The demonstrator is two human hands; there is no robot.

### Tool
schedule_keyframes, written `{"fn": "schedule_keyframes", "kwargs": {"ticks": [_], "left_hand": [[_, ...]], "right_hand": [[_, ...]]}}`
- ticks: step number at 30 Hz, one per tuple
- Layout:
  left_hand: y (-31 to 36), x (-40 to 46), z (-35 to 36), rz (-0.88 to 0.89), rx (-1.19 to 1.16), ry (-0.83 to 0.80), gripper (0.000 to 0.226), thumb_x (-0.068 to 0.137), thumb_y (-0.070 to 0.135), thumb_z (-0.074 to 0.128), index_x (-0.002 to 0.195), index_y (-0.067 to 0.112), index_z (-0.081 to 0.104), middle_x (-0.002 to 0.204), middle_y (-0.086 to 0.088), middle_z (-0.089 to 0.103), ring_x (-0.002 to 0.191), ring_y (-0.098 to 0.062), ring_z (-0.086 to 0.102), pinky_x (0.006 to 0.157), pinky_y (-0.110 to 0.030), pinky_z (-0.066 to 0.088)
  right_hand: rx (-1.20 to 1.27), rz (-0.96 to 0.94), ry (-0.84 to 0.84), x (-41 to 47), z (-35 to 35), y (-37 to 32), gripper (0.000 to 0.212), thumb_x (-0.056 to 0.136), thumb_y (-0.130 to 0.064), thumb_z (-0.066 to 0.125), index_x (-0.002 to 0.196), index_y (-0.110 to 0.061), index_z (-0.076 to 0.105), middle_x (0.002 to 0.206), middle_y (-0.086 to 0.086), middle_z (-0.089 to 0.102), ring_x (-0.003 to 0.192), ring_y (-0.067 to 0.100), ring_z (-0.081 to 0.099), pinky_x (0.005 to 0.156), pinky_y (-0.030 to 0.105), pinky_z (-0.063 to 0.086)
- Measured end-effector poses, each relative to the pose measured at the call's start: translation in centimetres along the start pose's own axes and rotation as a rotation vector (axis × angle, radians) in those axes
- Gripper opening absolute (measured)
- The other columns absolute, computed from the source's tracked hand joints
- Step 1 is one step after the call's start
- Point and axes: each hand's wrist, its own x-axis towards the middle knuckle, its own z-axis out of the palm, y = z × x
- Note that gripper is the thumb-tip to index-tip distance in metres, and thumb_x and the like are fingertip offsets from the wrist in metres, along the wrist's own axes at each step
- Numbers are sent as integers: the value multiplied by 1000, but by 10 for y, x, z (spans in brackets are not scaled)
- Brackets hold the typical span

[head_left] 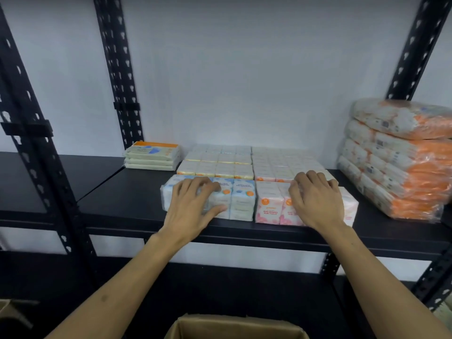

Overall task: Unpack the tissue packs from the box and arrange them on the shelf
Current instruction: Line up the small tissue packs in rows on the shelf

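The left hand (pixel 193 206) grips a blue plastic-wrapped tissue pack (pixel 241 199) on the black metal shelf (pixel 122 204) — fingers curled over it. The right hand (pixel 315 201) grips a pink tissue pack (pixel 267 204) just beside it — the brown cardboard box (pixel 234 326) sits below.

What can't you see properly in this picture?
- Inside of the cardboard box: cut off by the head view's bottom edge.
- Fronts of the blue pack and pink pack: partly hidden by the left hand and right hand.
- Small print on the rear packs: blurred, too small.

Dim even light, soft blur, edges bowed
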Motion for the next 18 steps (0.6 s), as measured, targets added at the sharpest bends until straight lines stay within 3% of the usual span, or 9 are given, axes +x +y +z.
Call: {"fn": "schedule_keyframes", "kwargs": {"ticks": [4,9,12,15,18], "left_hand": [[7,6,-6,-15,47,-50,41,89,58,67,123,35,60,123,5,56,111,-20,53,99,-38,34],[9,43,-25,-99,18,-78,51,95,71,41,115,31,66,115,6,60,113,-18,51,98,-40,36],[6,58,-14,-181,16,-127,63,96,71,25,132,31,58,135,-1,53,128,-23,47,107,-42,34],[8,57,2,-261,80,-229,63,101,67,24,153,34,37,164,-6,30,150,-26,26,121,-47,21],[13,48,7,-253,92,-217,63,102,64,20,156,34,33,169,-4,22,155,-21,18,124,-46,15]], "right_hand": [[3,-1,4,0,1,0,45,95,-40,24,92,-13,61,88,3,60,83,27,54,79,43,39],[10,8,13,-1,2,0,46,95,-41,24,95,-14,61,90,2,61,84,25,54,79,43,40],[5,18,20,-1,3,1,46,95,-41,25,95,-14,62,91,1,61,85,24,54,79,42,39],[7,19,17,-1,4,1,45,96,-41,25,96,-14,61,92,1,61,85,24,54,81,43,39],[5,20,32,-2,7,2,44,96,-40,26,97,-14,62,92,2,61,86,24,55,81,43,39]]}}
